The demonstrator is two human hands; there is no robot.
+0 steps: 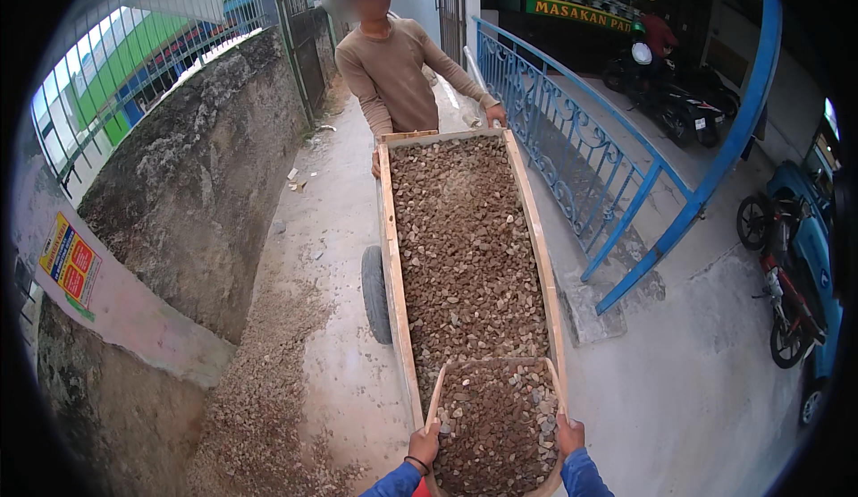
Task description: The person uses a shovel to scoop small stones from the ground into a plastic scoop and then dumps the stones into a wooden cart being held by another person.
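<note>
Tub: pale-rimmed, round-cornered tub of brown-grey gravel, dead ahead of you, overlapping the cart's near end in view; resting or lifted, can't tell.
Your grip: left hand and right hand curled tight on opposite side rims; neither nearer.
Cart: long wooden-sided gravel cart, long axis straight away from you.
Far end: co-worker in brown sweater.
Sides: rough grey wall left, past a path strip; blue metal railing closer, right.
</note>
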